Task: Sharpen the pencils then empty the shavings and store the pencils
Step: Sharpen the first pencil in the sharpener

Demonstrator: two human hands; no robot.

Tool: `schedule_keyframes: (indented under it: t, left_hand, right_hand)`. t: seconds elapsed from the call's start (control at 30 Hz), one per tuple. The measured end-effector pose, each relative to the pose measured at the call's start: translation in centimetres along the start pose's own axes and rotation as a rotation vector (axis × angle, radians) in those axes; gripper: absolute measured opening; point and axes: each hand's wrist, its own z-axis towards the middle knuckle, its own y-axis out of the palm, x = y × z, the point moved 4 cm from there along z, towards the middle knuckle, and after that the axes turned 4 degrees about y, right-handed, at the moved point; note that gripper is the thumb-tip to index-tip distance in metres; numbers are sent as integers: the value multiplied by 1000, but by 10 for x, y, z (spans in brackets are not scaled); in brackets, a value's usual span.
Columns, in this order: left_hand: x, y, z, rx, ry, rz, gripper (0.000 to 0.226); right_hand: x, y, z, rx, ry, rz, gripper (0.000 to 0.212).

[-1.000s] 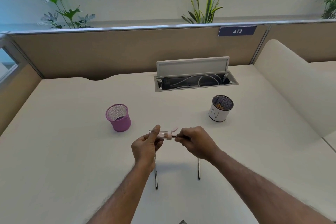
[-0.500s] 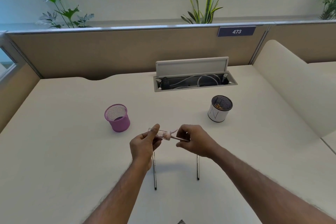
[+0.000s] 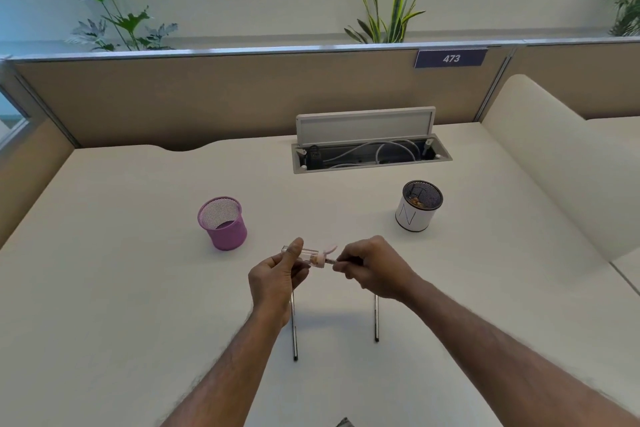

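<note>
Above the white desk, my left hand grips a clear sharpener with a pink cap, thumb on top. My right hand pinches a dark pencil whose tip sits in the sharpener's pink end; most of the pencil is hidden in my fingers. Two more pencils lie on the desk below my hands, one under my left wrist, the other under my right. A purple mesh cup stands at the left. A white cup with a black mesh liner holds shavings at the right.
An open cable tray with white cords is set into the desk behind the cups. A beige partition closes the back, and a curved cream divider rises at the right. A small dark object peeks in at the bottom edge.
My right hand has turned the pencil in the sharpener and shifted slightly. My left hand stays in place holding the sharpener.
</note>
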Motion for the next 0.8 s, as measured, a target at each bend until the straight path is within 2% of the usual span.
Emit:
schedule_keyframes:
  t: [0.13, 0.23, 0.33, 0.4, 0.5, 0.63, 0.8]
  left_hand:
    - [3, 3, -1, -91, 3, 8, 22]
    - [4, 4, -2, -122, -7, 0, 22]
    - [3, 3, -3, -105, -16, -2, 22]
    - [2, 3, -5, -67, -23, -7, 23]
    - [0, 2, -4, -16, -31, -13, 24]
    - [-2, 0, -4, 34, -45, -29, 28]
    - [-3, 0, -4, 52, -42, -31, 34]
  right_hand:
    - [0, -2, 0, -195, 195, 249, 23]
    - [0, -4, 1, -276, 291, 388, 19]
    - [0, -4, 2, -290, 275, 292, 17]
    - [1, -3, 3, -224, 232, 114, 23]
    - [3, -2, 5, -57, 134, 35, 32]
    - [0, 0, 3, 109, -71, -179, 22]
    - [-1, 3, -1, 167, -172, -245, 23]
